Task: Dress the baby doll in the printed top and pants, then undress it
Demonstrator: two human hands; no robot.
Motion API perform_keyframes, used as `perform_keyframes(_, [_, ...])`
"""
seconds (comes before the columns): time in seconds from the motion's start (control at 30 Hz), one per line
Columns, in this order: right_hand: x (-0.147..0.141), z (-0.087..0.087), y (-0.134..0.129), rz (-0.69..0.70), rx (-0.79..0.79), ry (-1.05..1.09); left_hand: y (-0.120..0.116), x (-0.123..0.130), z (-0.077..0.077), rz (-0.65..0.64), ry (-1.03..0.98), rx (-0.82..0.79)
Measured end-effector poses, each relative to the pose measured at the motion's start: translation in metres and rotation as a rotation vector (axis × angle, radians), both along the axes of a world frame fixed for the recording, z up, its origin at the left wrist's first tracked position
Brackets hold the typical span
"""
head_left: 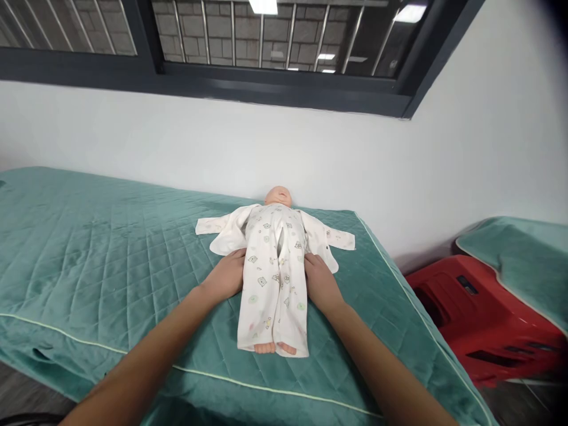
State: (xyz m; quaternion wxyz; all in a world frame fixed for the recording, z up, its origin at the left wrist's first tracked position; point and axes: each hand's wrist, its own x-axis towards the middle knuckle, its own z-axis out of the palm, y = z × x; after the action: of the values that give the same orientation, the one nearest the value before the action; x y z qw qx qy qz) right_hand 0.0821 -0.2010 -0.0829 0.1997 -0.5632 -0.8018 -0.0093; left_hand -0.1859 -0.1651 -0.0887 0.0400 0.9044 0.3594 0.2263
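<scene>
A baby doll [278, 196] lies on its back on the bed, its head near the wall and its toes showing at the trouser cuffs. White patterned baby trousers [261, 281] cover its legs and most of its trunk. Its white baby jacket [228, 236] is spread out to both sides beneath, sleeves stretched outward. My left hand [227, 276] is closed at the trousers' left edge, and my right hand [320, 281] at the right edge, about thigh height. The fingertips of both hands are partly hidden by the cloth.
The bed has a green quilted cover [110, 254] with pale piping along its edges. A white wall [177, 142] and a dark-framed window [284, 89] stand behind it. To the right is a red plastic object [479, 313], partly under another green cover [523, 254].
</scene>
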Motion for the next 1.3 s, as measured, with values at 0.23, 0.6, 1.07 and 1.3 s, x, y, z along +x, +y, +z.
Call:
perform_keyframes(0.23, [0.006, 0.003, 0.001, 0.038, -0.013, 0.132, 0.008, 0.016, 0.007, -0.009, 0.026, 0.017])
perform_keyframes(0.6, [0.023, 0.000, -0.043, 0.159, 0.034, 0.131, 0.012, 0.020, -0.002, 0.023, 0.071, 0.101])
perform_keyframes(1.07, [0.019, 0.003, -0.048, 0.104, 0.030, 0.066, -0.040, -0.007, -0.011, 0.165, -0.083, 0.014])
perform_keyframes(1.3, [0.044, 0.006, -0.025, -0.073, 0.033, 0.451, -0.003, -0.032, -0.021, 0.658, -0.419, -0.041])
